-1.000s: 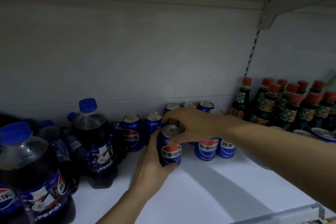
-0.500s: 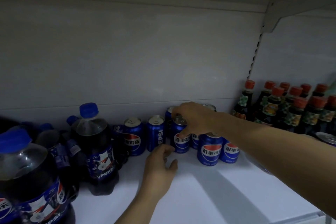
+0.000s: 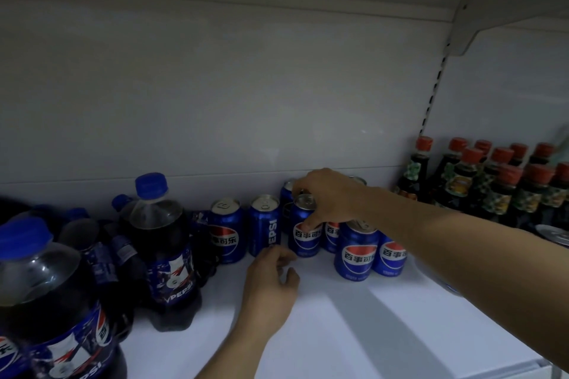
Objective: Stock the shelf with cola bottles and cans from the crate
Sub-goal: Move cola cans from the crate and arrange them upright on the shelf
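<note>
Gripping a blue cola can [image 3: 304,232] by its top with the right hand [image 3: 331,197]; resting the left hand [image 3: 271,278], fingers loosely curled and holding nothing, just below it.

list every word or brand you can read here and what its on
"PEPSI", running vertically: blue cola can beside the left hand.
"百事可乐": blue can gripped by the right hand, and front blue can.
"PEPSI": label of the dark blue-capped plastic cola bottle.
Red-capped dark sauce bottles: labels too blurred.
</note>
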